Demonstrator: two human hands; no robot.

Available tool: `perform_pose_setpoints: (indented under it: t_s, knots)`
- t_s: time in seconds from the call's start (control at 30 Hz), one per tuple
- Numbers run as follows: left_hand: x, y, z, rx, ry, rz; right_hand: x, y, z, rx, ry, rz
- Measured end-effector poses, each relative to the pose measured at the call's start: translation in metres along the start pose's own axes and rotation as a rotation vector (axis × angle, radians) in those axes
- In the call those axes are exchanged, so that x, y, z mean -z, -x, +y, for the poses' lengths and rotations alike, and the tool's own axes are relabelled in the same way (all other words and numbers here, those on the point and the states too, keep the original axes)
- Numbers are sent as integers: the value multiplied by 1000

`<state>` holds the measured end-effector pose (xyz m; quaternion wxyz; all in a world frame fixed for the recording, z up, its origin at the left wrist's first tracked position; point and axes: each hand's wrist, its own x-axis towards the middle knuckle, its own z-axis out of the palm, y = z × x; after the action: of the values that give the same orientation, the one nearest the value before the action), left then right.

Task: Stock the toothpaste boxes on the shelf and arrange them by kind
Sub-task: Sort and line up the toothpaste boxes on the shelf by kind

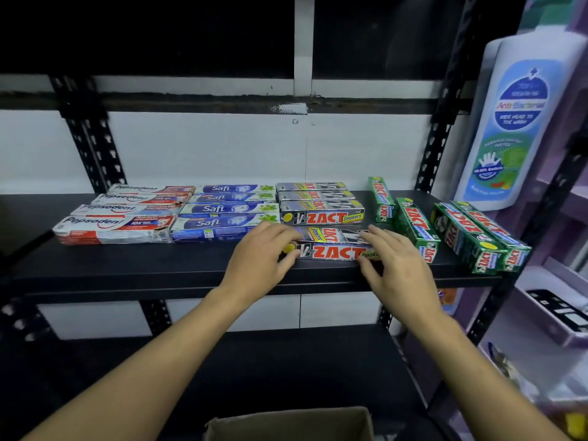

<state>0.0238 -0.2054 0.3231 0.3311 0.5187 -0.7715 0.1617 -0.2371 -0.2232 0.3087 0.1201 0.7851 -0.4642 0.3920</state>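
Observation:
A black shelf (127,265) carries toothpaste boxes in rows by brand. Several white and red Pepsodent boxes (114,229) lie at the left, several blue Safi boxes (222,218) beside them, then grey Zact Smokers boxes (321,206). Several green Zact boxes (416,230) lie slanted at the right. One grey Zact Smokers box (334,249) lies nearest the front edge. My left hand (261,253) holds its left end with curled fingers. My right hand (394,259) holds its right end, thumb against the front face.
A large white Anti-Bacterial wash bottle (515,122) stands on the purple rack at the right. An open cardboard box (292,424) sits below at the frame's bottom edge. Black perforated uprights (436,138) frame the shelf. A lower black shelf (286,361) lies underneath.

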Motion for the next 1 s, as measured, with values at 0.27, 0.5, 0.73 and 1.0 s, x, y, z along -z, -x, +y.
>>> perform_pose_setpoints:
  t_s: [0.27, 0.5, 0.73, 1.0]
  knots:
    - [17, -6, -16, 50, -66, -4, -11, -30, -14, 55, 48, -91]
    - [16, -20, -52, 284, -75, -27, -25, -46, -3, -88, -29, -102]
    - [5, -19, -60, 300, -207, -60, -46, -60, 10, -163, -111, -86]
    - [2, -19, -64, 298, -197, -112, -63, -73, 7, -207, -189, -63]
